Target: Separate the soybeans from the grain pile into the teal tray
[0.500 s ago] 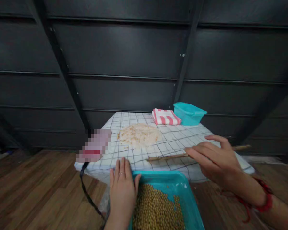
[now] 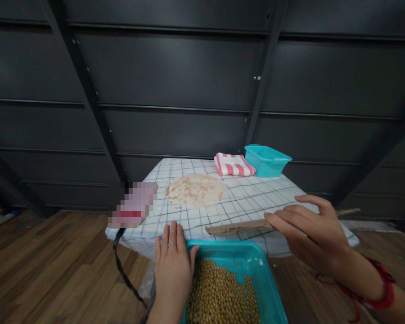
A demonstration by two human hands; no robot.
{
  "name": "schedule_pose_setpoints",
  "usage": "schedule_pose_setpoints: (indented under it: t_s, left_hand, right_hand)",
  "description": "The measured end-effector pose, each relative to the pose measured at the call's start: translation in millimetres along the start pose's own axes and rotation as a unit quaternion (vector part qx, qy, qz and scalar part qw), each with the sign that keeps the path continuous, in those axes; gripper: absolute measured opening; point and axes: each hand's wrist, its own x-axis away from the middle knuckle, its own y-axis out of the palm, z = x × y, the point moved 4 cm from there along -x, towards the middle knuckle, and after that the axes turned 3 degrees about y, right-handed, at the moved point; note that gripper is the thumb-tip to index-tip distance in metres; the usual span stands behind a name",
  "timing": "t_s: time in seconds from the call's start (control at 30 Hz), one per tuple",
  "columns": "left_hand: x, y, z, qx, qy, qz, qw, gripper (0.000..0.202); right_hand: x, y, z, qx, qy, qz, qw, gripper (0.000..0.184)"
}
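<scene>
My left hand (image 2: 173, 266) lies flat with fingers together on the far left corner of a teal tray (image 2: 268, 294) filled with tan beans (image 2: 219, 294). My right hand (image 2: 312, 236) is closed on a flat wooden stick (image 2: 238, 227) and holds it level just above the near part of the table, its free end pointing left. A pale heap of husks or grain (image 2: 195, 190) lies spread on the checked tablecloth (image 2: 253, 198) beyond the stick.
A teal plastic tub (image 2: 266, 160) and a folded red-and-white striped cloth (image 2: 233, 164) sit at the table's far right. A pixelated pink object (image 2: 133, 204) rests on the left edge with a dark strap (image 2: 123, 270) hanging down. Dark panelled wall behind, wooden floor around.
My right hand has shifted slightly right and toward me with the stick, which has turned to show its flat face. My left hand has stayed put.
</scene>
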Motion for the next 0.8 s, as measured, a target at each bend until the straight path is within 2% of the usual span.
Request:
schedule_pose_setpoints:
  t_s: [0.33, 0.43, 0.6, 0.8]
  left_hand:
    - [0.7, 0.1, 0.8, -0.002, 0.002, -0.006, 1.0, 0.054]
    - [1.1, 0.6, -0.1, 0.008, -0.01, -0.018, 1.0, 0.053]
    - [1.3, 0.9, -0.7, 0.002, -0.007, -0.029, 1.0, 0.055]
    - [3.2, 4.0, -2.5, 0.041, -0.02, -0.033, 0.998, 0.055]
  right_hand:
    - [0.4, -7.4, -4.4, -0.077, 0.033, -0.031, 0.996, 0.029]
    - [9.7, -14.7, -7.8, -0.087, 0.016, -0.006, 0.996, 0.024]
    - [17.9, -26.3, -3.4, -0.067, 0.011, 0.028, 0.997, 0.021]
    - [16.7, -18.4, 14.4, -0.011, 0.01, 0.037, 0.999, 0.023]
